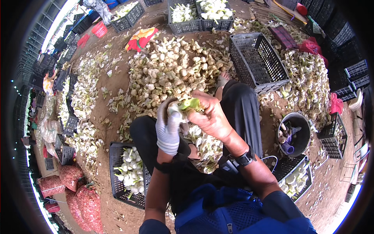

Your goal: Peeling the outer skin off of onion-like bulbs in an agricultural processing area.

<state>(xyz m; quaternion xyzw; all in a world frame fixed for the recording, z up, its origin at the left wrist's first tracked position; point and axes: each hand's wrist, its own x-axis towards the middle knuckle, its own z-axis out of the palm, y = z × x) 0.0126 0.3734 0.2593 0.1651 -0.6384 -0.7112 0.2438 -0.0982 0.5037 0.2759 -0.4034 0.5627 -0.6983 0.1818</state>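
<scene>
My left hand [169,128], in a striped white knit glove, is closed around a garlic bulb [174,108] in front of my knees. My bare right hand [211,115] pinches the green and pale outer leaves [191,103] at the bulb's stem end. Part of the bulb is hidden by the gloved fingers. Beyond both hands spreads a large heap of unpeeled garlic bulbs [169,68]. Between my legs lies a pile of stripped husks [208,147]. A black plastic crate [117,182] at my left side holds cleaned white bulbs [132,169].
A black crate [257,58] with bare slatted walls stands beyond my right knee. To my right are a dark bucket [301,134] with gloves inside and a crate of pale bulbs [295,180]. Filled red mesh sacks [87,207] rest at lower left. A person [48,83] is far left.
</scene>
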